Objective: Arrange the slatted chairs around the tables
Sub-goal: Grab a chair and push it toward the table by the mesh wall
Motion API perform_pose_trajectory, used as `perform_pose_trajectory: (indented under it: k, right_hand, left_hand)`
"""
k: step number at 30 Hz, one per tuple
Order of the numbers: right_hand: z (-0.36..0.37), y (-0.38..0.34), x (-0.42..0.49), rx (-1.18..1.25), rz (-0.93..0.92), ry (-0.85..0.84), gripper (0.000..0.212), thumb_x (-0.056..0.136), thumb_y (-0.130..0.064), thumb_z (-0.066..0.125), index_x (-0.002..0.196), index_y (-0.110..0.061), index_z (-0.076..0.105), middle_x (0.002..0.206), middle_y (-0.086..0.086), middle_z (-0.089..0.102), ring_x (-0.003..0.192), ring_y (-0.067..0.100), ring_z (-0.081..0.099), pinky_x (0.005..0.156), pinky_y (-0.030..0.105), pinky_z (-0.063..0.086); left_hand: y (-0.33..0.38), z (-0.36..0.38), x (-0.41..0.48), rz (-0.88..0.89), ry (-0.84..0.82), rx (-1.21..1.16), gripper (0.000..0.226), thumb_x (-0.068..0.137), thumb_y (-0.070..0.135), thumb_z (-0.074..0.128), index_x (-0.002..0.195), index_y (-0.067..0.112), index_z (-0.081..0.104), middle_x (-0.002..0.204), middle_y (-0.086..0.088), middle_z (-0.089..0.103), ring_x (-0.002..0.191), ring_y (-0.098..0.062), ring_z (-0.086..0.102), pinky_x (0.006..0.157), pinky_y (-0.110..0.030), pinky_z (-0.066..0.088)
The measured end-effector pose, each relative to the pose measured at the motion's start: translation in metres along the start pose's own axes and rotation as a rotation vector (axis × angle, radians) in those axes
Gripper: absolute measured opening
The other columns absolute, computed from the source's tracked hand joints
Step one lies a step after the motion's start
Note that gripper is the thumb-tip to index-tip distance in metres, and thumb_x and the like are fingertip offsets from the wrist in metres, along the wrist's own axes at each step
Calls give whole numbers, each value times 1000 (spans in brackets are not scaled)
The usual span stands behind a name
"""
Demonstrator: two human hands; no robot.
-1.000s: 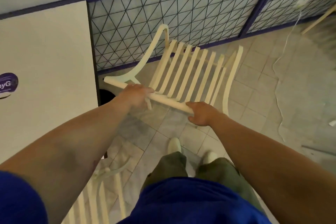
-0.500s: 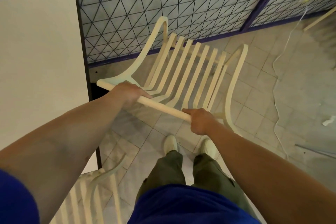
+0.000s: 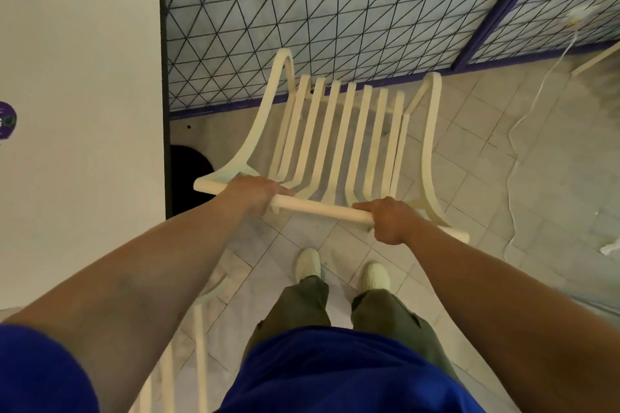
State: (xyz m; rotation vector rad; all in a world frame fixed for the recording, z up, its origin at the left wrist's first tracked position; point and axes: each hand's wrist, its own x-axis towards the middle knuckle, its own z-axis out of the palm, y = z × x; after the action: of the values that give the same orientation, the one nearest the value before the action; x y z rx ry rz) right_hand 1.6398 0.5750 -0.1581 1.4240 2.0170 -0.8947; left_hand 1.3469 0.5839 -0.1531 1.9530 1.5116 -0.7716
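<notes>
Slatted chair swung square to mesh fence since 0.5 s ago. Cream, curved side frames, on tiled floor beside white table. Left hand and right hand each curled round its top bar. Purple sticker on table, lettering probably cropped, unreadable.

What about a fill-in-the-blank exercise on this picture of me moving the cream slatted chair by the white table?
1. The left hand and the right hand both curl round the round top rail of the cream slatted ____.
2. The white rectangular table stands on the person's ____ side.
3. A thin white cable trails over the grey tiled floor on the person's ____ side.

Missing words: chair; left; right.
</notes>
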Motion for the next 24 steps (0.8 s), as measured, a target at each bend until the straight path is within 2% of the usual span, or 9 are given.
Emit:
perform_pose_trajectory:
  k: [4, 8, 12, 17, 21, 24]
  right_hand:
    - [0, 29, -11, -44, -38, -26, 73, 89, -9, 59, 149, -41, 33, 128, 5, 53, 106, 24, 58, 93, 36, 48]
    - [-1, 54, -23, -105, -73, -40, 72, 90, -8, 57, 149, -42, 33, 129, 6, 52, 108, 24, 57, 97, 37, 48]
    - [-3, 82, -30, -143, -101, -53, 73, 89, -7, 59, 148, -43, 34, 129, 4, 53, 109, 23, 57, 98, 39, 47]
    - [-7, 106, -35, -204, -130, -71, 75, 88, -7, 60, 147, -46, 34, 129, 3, 54, 109, 23, 58, 98, 41, 48]
    - [-9, 113, -39, -244, -142, -66, 75, 89, -7, 57, 145, -50, 33, 125, 1, 56, 103, 22, 59, 94, 40, 51]
    - [-9, 115, -39, -241, -136, -65, 74, 90, -6, 55, 147, -48, 32, 127, 3, 55, 105, 23, 58, 95, 40, 50]
  left_hand:
    - [37, 16, -11, -42, -18, -45, 76, 95, 4, 55, 148, 54, 32, 127, -2, 59, 105, -26, 61, 85, -38, 49]
    - [72, 33, -21, -86, 0, -137, 66, 98, 11, 51, 145, 55, 36, 126, -3, 60, 104, -27, 60, 92, -44, 48]
    - [110, 48, -26, -147, 16, -191, 70, 98, 8, 51, 146, 56, 33, 124, -2, 61, 99, -25, 61, 92, -46, 51]
    - [145, 55, -29, -183, 0, -212, 72, 97, 7, 51, 150, 51, 29, 125, -4, 59, 100, -24, 60, 87, -39, 52]
    - [155, 55, -31, -196, -19, -267, 75, 97, 4, 49, 149, 55, 28, 124, -1, 59, 87, -20, 55, 84, -38, 53]
    - [155, 51, -39, -184, -46, -287, 80, 97, 1, 47, 150, 55, 25, 127, 0, 57, 85, -18, 54, 82, -36, 52]
